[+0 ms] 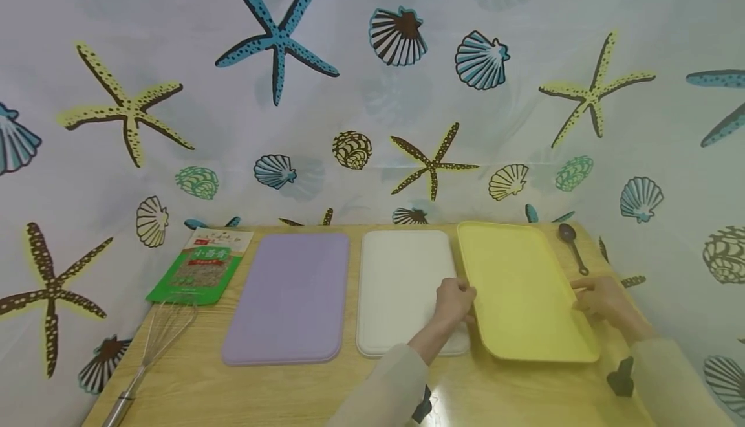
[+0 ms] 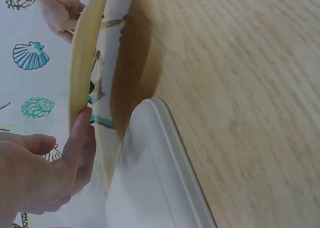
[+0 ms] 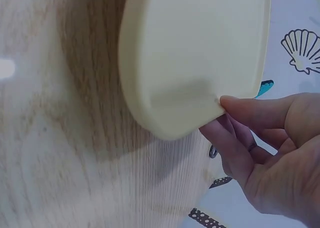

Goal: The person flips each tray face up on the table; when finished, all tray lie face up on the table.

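A yellow rectangular tray (image 1: 524, 291) is held slightly above the wooden table, its shadow falling on the wood beneath. At its left long edge, my left hand (image 1: 456, 301) holds the rim; in the left wrist view that hand's fingers (image 2: 82, 143) reach under the tray. My right hand (image 1: 602, 301) pinches the opposite edge, thumb on top and fingers below, as the right wrist view shows. Just left of the yellow tray lies a white tray (image 1: 404, 284), partly covered by my left hand and forearm. Farther left is a purple tray (image 1: 291, 291).
A dark spoon (image 1: 573, 246) lies beyond my right hand. On the left side of the table (image 1: 279, 394) are a green-and-white packet (image 1: 204, 265) and a wire whisk (image 1: 148, 356). A curtain (image 1: 361, 90) printed with starfish and shells hangs behind the table.
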A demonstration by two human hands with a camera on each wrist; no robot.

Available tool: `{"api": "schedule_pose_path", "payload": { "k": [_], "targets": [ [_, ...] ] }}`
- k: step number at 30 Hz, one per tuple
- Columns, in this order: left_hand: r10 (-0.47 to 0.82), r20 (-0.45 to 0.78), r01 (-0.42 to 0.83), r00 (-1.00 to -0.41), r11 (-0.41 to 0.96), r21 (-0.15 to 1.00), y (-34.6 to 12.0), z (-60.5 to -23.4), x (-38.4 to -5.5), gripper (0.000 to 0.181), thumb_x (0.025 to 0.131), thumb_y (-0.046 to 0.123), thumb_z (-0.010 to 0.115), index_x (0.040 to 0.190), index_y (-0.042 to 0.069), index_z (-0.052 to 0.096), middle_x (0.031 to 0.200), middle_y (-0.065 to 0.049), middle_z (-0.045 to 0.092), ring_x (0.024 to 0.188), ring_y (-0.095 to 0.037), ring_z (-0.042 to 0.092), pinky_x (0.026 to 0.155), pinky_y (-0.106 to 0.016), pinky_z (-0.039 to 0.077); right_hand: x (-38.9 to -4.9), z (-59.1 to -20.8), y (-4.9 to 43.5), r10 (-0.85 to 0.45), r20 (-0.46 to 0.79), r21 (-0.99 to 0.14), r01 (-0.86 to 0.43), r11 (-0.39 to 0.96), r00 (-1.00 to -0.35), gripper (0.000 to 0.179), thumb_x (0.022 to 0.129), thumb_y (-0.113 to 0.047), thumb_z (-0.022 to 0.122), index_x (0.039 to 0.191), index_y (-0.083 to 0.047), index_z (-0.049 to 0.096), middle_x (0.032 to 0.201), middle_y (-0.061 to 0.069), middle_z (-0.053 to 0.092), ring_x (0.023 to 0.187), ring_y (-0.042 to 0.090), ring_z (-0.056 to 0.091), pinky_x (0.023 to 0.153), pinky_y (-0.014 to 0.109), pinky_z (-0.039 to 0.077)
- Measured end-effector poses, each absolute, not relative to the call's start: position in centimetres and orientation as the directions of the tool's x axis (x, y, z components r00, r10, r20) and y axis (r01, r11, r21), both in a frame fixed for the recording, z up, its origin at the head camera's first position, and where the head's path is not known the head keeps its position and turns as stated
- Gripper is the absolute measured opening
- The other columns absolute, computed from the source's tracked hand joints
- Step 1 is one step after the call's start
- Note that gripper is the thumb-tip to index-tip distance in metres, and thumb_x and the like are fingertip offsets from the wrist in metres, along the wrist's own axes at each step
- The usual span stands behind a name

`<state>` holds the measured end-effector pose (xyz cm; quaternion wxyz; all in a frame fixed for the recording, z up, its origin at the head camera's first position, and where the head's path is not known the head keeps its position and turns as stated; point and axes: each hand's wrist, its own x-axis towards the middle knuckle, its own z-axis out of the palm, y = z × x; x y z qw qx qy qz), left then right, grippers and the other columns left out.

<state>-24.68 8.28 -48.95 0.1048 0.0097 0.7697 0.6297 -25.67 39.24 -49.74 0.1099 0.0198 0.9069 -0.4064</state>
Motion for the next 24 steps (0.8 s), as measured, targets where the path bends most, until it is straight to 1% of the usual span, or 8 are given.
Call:
{"api": "schedule_pose_path", "payload": {
  "k": [3, 7, 11, 14, 15, 18, 21, 24],
  "targets": [
    [0.193, -0.197, -0.158, -0.961, 0.202, 0.967, 8.6, -49.3, -24.7, 0.022, 0.094, 0.000, 0.052, 0.073, -0.007, 0.057, 0.131, -0.034, 0.049, 0.071, -0.023, 0.066, 0.068, -0.029, 0.058, -25.8, -49.6, 39.5, -0.026, -0.229, -0.723, 0.152, 0.674, -0.973, 0.053, 0.080, 0.003, 0.059, 0.127, 0.021, 0.044, 0.096, 0.024, 0.067, 0.072, 0.021, 0.065, 0.066, 0.037, 0.059],
    [0.227, -0.238, -0.197, -0.944, 0.190, 0.962, 9.0, -49.7, -24.8, 0.041, 0.091, -0.002, 0.049, 0.056, 0.011, 0.034, 0.136, -0.035, 0.044, 0.054, -0.008, 0.042, 0.055, -0.021, 0.048, -26.1, -49.8, 39.8, 0.004, -0.231, -0.728, 0.176, 0.662, -0.973, 0.053, 0.079, 0.006, 0.057, 0.127, 0.023, 0.042, 0.090, 0.022, 0.066, 0.067, 0.019, 0.062, 0.061, 0.035, 0.058],
    [0.198, -0.261, -0.216, -0.945, 0.221, 0.951, 9.5, -49.9, -25.2, 0.042, 0.088, -0.003, 0.050, 0.054, 0.015, 0.032, 0.089, -0.014, 0.062, 0.044, -0.004, 0.031, 0.043, -0.014, 0.037, -26.5, -50.2, 39.9, 0.035, -0.226, -0.714, 0.190, 0.674, -0.974, 0.054, 0.077, 0.006, 0.056, 0.126, 0.023, 0.043, 0.083, 0.020, 0.066, 0.060, 0.016, 0.058, 0.055, 0.030, 0.055],
    [0.180, -0.253, -0.205, -0.950, 0.249, 0.947, 10.0, -50.2, -25.6, 0.043, 0.086, -0.003, 0.050, 0.054, 0.017, 0.029, 0.054, 0.003, 0.035, 0.040, -0.002, 0.024, 0.038, -0.012, 0.026, -26.7, -50.3, 39.9, 0.043, -0.220, -0.706, 0.190, 0.682, -0.974, 0.055, 0.075, 0.006, 0.055, 0.126, 0.023, 0.044, 0.064, 0.007, 0.059, 0.051, 0.011, 0.049, 0.048, 0.025, 0.049],
    [0.181, -0.242, -0.191, -0.953, 0.260, 0.946, 10.2, -50.2, -25.7, 0.036, 0.087, -0.003, 0.050, 0.055, 0.012, 0.038, 0.051, 0.005, 0.031, 0.039, -0.002, 0.023, 0.037, -0.012, 0.023, -26.8, -50.3, 39.9, 0.046, -0.219, -0.704, 0.191, 0.684, -0.975, 0.056, 0.074, 0.006, 0.054, 0.126, 0.023, 0.044, 0.061, 0.004, 0.056, 0.049, 0.010, 0.047, 0.047, 0.024, 0.048],
    [0.184, -0.209, -0.149, -0.961, 0.296, 0.944, 10.5, -50.4, -25.6, 0.017, 0.088, 0.001, 0.050, 0.085, -0.012, 0.061, 0.065, -0.005, 0.053, 0.038, -0.002, 0.024, 0.035, -0.013, 0.022, -27.1, -50.2, 39.8, 0.051, -0.212, -0.704, 0.189, 0.684, -0.976, 0.057, 0.072, 0.007, 0.053, 0.126, 0.024, 0.044, 0.056, 0.001, 0.053, 0.047, 0.010, 0.045, 0.045, 0.025, 0.048],
    [0.186, -0.179, -0.113, -0.966, 0.316, 0.942, 10.8, -50.6, -25.4, 0.044, 0.090, 0.003, 0.050, 0.127, -0.020, 0.048, 0.099, -0.023, 0.061, 0.039, -0.002, 0.025, 0.037, -0.013, 0.025, -27.3, -50.1, 39.9, 0.068, -0.202, -0.696, 0.193, 0.692, -0.977, 0.056, 0.071, 0.008, 0.052, 0.124, 0.024, 0.046, 0.060, 0.004, 0.057, 0.048, 0.013, 0.049, 0.047, 0.028, 0.051],
    [0.186, -0.163, -0.102, -0.969, 0.301, 0.948, 11.2, -51.0, -25.3, 0.042, 0.091, 0.002, 0.050, 0.126, -0.019, 0.049, 0.098, -0.024, 0.061, 0.040, -0.003, 0.024, 0.039, -0.014, 0.026, -27.5, -50.1, 40.2, 0.081, -0.193, -0.689, 0.194, 0.698, -0.978, 0.054, 0.071, 0.009, 0.053, 0.123, 0.024, 0.048, 0.066, 0.011, 0.061, 0.051, 0.015, 0.053, 0.049, 0.030, 0.053]
  ]
}}
